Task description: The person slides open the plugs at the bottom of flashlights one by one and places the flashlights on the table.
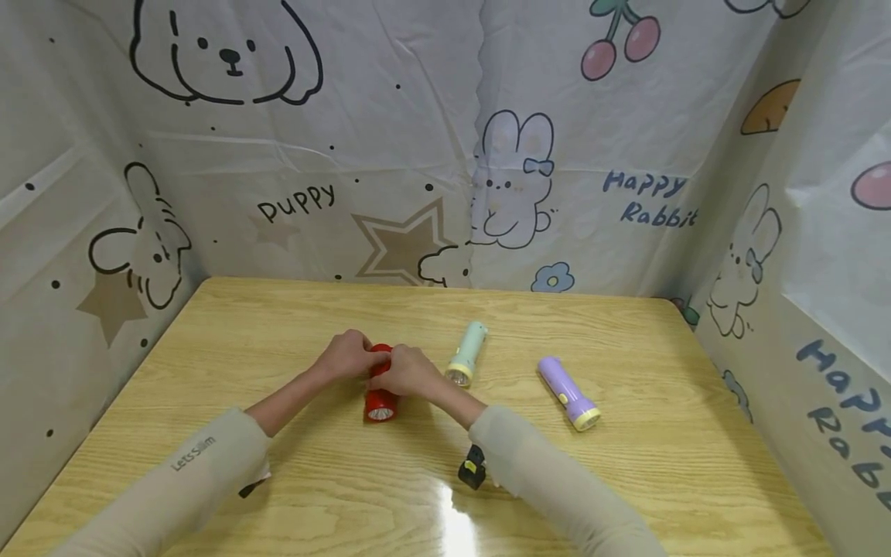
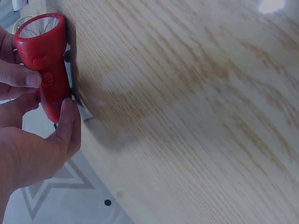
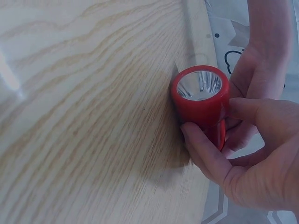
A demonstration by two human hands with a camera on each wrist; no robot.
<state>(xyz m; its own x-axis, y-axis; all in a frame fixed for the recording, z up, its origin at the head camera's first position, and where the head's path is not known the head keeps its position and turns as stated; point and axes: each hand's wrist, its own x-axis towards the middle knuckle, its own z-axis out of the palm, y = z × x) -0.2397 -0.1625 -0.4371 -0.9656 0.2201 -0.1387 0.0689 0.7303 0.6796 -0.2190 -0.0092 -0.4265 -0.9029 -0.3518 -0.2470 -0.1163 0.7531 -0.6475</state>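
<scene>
A red flashlight [image 1: 380, 404] is held between both hands over the left middle of the table, its clear lens end towards me. My left hand [image 1: 348, 356] grips it at the tail; in the left wrist view the fingers lie along the narrow end of the body [image 2: 55, 95]. My right hand [image 1: 408, 371] pinches it closer to the head, with a thumb beside the switch [image 2: 47, 78]. In the right wrist view the silvery reflector [image 3: 200, 85] shows inside the red rim. Whether the flashlight touches the wood cannot be told.
To the right lie a mint-green flashlight [image 1: 469, 352] and a purple flashlight [image 1: 567, 393], both with yellow rims. A black object with a yellow part [image 1: 472, 468] is partly covered by the right sleeve. Another dark piece [image 1: 252, 487] pokes out by the left sleeve. Printed cloth [image 1: 390, 155] encloses the table.
</scene>
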